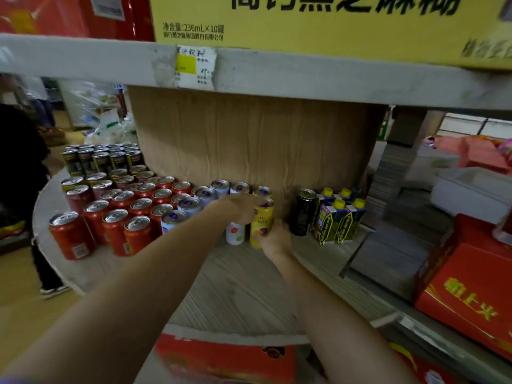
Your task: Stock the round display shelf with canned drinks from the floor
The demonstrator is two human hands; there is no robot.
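Left hand: your left hand (pixel 241 207) lies over the tops of the slim cans, its fingers curled down around the white can (pixel 235 233); how firm the hold is, you cannot tell.
Right hand: your right hand (pixel 274 239) grips the yellow can (pixel 261 224) low on its side, fingers wrapped round the base.
Yellow can: it stands upright on the round display shelf (pixel 238 295), just in front of the cardboard core (pixel 249 145), touching the white can on its left; the small print on it is too blurred to read.
Neighbours on the left: pale blue cans (pixel 191 206) with purple tabs, then rows of red cans (pixel 116 217); their labels cannot be read.
Neighbours on the right: a black can (pixel 304 213) near your right hand, then blue cartons with yellow caps (pixel 336 217).
Far left: dark cans with yellow bands (pixel 102 160), stacked higher.
Upper tier: a yellow box (pixel 332 20) printed "236mL×10" with large black Chinese characters; beneath it a price tag (pixel 195 66) with a yellow square and handwriting on the shelf edge.
Right side: a red box (pixel 468 295) with yellow Chinese characters.
Below the shelf: another red carton (pixel 221 358).
Left edge: a person in dark clothes (pixel 19 173).
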